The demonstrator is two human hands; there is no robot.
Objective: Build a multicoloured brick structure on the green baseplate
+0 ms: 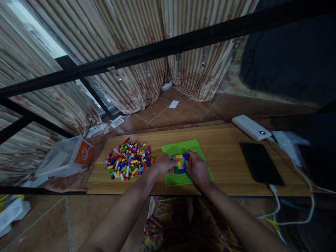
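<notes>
A block of toy building bricks (181,163) in yellow, blue, green, red and other colours sits near the middle of a bright green studded baseplate (171,182). My left hand (165,163) presses against the block's left side, its fingers curled and thumb on the edge. From the right, my right hand (198,169) closes around the other side, fingertips at a blue brick on the far corner. Both hands partly cover the block, and the exact grip of the fingers is hidden. A loose pile of mixed bricks (128,159) lies left of the baseplate.
The wooden table (223,157) also bears a black phone (261,162) with a white cable and a white power bank (251,128). A clear plastic box (61,157) with an orange label stands left of the table. A black metal bar (147,52) crosses before striped curtains (131,28).
</notes>
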